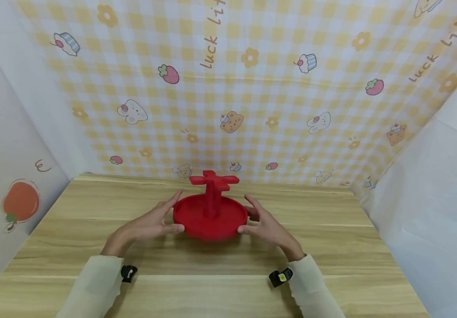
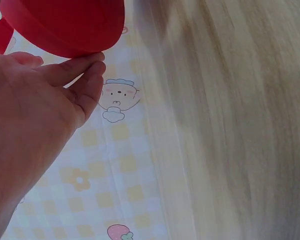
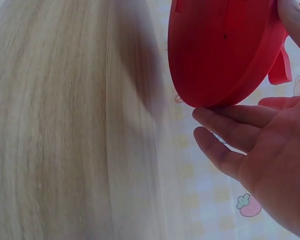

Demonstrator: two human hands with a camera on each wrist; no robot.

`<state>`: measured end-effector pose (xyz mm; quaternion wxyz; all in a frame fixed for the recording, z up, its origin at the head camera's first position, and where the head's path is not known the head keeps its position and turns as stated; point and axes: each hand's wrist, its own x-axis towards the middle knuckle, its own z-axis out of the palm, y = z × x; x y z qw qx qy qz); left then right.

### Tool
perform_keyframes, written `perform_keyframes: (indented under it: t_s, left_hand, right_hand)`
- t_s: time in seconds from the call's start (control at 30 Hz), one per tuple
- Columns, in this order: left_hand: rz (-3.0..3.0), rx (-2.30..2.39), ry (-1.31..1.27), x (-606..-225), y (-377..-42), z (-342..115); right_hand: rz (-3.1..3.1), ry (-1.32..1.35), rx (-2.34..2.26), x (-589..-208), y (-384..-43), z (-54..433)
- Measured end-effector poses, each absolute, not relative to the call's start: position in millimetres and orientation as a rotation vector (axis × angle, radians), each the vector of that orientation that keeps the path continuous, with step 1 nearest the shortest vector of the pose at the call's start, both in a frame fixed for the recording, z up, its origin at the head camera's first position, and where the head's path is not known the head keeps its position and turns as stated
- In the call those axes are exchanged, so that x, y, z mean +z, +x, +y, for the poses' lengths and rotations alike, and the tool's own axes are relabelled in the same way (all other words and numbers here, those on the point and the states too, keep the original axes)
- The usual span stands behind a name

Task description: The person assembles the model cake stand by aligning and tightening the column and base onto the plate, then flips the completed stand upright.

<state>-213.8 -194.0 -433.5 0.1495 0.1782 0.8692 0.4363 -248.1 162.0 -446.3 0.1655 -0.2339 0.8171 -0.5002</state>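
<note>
A red round tray [image 1: 196, 224] with a post [image 1: 212, 201] in its middle is held level between my two hands. The post carries a flat cross-shaped top [image 1: 214, 180]. My left hand [image 1: 146, 227] grips the left rim, thumb at the front and fingers at the side and underneath. On the opposite rim my right hand [image 1: 267, 226] holds it the same way. In the right wrist view the tray's underside [image 3: 210, 55] shows, raised off the wood, with its shadow on the tabletop. The left wrist view has fingertips touching the tray's lower edge [image 2: 75, 42].
The tray is over the back half of a wooden table [image 1: 196, 291]. Behind stands a yellow checked cloth [image 1: 276, 145] with printed cartoons and fruit. White cloth walls [image 1: 435, 185] close in both sides. A black band [image 1: 129, 273] is on each wrist.
</note>
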Motion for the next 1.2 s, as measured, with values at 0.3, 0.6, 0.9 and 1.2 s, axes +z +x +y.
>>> perform_keyframes:
  t_s: [0.3, 0.6, 0.9, 1.2]
  left_hand:
    - [2.466, 1.373, 0.529, -429, -211, -194]
    - [2.431, 1.444, 0.525, -430, -211, -195]
    - [2.443, 1.459, 0.527, -428, -212, -190]
    - [2.493, 1.45, 0.522, -427, -213, -188]
  right_hand:
    - [2.374, -0.562, -1.461, -440, -246, 154]
    - [2.459, -0.482, -1.453, -435, -242, 152]
    - [2.507, -0.461, -1.45, -424, -241, 156]
    - [2.475, -0.439, -1.441, -416, -239, 158]
